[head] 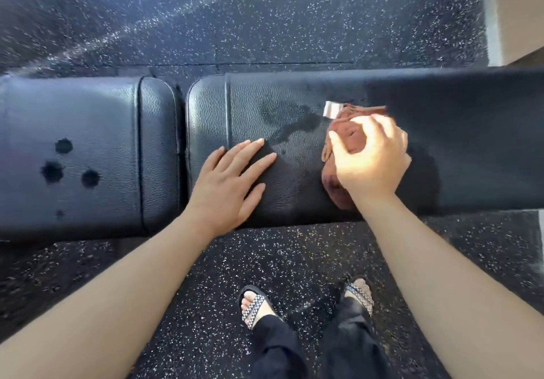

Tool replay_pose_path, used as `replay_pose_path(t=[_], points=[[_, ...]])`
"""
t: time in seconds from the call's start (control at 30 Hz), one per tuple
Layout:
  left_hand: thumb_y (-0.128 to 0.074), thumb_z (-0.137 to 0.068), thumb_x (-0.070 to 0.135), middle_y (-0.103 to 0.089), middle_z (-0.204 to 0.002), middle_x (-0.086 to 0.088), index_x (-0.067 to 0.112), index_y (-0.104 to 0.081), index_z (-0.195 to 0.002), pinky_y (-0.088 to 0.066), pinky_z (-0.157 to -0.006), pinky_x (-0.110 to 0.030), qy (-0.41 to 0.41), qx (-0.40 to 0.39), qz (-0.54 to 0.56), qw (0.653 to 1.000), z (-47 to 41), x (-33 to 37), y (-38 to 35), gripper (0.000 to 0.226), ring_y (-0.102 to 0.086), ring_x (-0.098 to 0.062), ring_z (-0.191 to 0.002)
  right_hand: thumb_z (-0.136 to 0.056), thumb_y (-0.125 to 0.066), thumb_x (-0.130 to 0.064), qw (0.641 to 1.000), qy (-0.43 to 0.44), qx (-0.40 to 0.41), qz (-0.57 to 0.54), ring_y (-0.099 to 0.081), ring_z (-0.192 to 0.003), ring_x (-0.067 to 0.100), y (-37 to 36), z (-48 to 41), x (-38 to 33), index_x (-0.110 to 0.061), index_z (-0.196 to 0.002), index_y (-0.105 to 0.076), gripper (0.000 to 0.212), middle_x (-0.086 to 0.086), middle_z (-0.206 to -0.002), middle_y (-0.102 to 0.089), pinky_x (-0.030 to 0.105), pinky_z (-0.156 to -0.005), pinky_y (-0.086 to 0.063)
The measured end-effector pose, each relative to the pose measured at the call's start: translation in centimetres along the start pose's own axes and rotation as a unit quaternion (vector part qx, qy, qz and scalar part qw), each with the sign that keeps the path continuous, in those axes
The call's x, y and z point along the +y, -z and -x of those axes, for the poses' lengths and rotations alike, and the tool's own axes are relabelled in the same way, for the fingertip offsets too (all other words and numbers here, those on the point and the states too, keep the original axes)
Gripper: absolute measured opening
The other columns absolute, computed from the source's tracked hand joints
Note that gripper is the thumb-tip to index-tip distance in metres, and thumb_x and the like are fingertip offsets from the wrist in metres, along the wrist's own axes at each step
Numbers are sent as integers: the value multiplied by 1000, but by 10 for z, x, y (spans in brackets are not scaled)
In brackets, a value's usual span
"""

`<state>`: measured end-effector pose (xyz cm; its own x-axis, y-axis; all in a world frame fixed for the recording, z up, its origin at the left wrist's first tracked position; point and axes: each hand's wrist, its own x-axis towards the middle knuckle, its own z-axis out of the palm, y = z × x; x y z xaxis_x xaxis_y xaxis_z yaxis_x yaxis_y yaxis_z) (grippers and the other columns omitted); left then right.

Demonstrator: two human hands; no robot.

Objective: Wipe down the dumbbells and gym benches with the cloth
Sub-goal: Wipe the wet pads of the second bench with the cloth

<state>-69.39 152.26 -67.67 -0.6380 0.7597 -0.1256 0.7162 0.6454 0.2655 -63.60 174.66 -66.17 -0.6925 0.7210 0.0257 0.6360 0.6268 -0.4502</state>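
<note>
Right hand (372, 158) bunched round cloth (332, 186), wiping bench (471, 149) — left hand (232, 175) flat by front edge; next, probably across wet patch (294, 125).

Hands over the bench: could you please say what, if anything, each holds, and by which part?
The right hand grips the cloth around its bunched middle; the left hand rests flat on the bench, holding nothing.

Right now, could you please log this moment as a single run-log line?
step: wiping bench pad | right hand: grips brown cloth on pad | left hand: flat on pad | wet streak: beside cloth
</note>
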Motion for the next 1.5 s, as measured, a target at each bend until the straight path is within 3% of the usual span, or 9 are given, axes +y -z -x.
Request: replay_pose_path(t=[0.1, 0.27, 0.5, 0.7, 0.97, 1.1, 1.23, 1.5], points=[[-36, -90, 40, -41, -145, -5, 22, -44, -137, -19, -109, -46, 35, 8, 1, 999, -26, 2, 9, 51, -36, -24, -132, -77, -66, -55, 999, -25, -14, 19, -46, -119, 24, -2, -21, -10, -30, -105, -65, 38, -7, -124, -57, 45, -86, -44], [-35, -90, 41, -43, -142, -4, 19, -45, -136, -24, -108, -51, 59, 14, 17, 998, -97, -7, 24, 52, -37, -25, -131, -65, -74, -59, 1000, 17, -22, 13, -47, -121, 27, -3, -8, -5, -35, -114, -64, 56, -4, -130, -55, 52, -86, -45], [-33, -86, 43, -55, -128, -1, 21, -47, -130, -32, -98, -44, 64, -43, 9, 997, -153, -20, 27, 51, -50, -23, -120, -70, -74, -47, 997, 54, -52, 32, -48, -118, 26, -1, -55, 6, -34, -104, -67, 38, -5, -122, -58, 50, -86, -43], [-39, -83, 41, -55, -127, 2, 21, -49, -127, -33, -98, -44, 84, -57, 15, 995, -155, -16, 30, 49, -51, -21, -117, -71, -72, -45, 997, 13, -74, 30, -48, -118, 24, -2, -113, -5, -35, -101, -66, 33, -7, -121, -58, 51, -91, -40], [-42, -81, 39, -56, -125, 2, 21, -51, -126, -32, -98, -41, 88, -62, 30, 994, -157, -17, 33, 49, -51, -21, -114, -72, -72, -41, 984, 145, -101, 26, -53, -109, 27, 1, -76, 0, -30, -94, -68, 25, -3, -115, -62, 47, -83, -41], [-43, -81, 39, -56, -125, 2, 21, -51, -126, -32, -98, -41, 80, -57, 41, 994, -157, -20, 33, 50, -51, -20, -115, -73, -70, -43, 989, 94, -111, 27, -51, -112, 25, -5, -113, -14, -32, -95, -67, 25, -7, -116, -61, 46, -88, -38], [-44, -81, 39, -57, -124, 2, 20, -52, -126, -32, -98, -40, 67, -41, 47, 996, -156, -22, 32, 49, -51, -20, -114, -72, -70, -44, 988, 75, -131, 26, -54, -106, 25, -12, -135, -29, -33, -93, -66, 24, -9, -111, -60, 44, -84, -39], [-43, -83, 40, -57, -123, 3, 21, -52, -126, -31, -97, -38, 65, -40, 59, 995, -154, -23, 32, 48, -52, -19, -113, -73, -72, -43, 991, 60, -117, 34, -47, -117, 25, -9, -110, -28, -31, -100, -65, 31, -5, -121, -57, 47, -88, -38]])
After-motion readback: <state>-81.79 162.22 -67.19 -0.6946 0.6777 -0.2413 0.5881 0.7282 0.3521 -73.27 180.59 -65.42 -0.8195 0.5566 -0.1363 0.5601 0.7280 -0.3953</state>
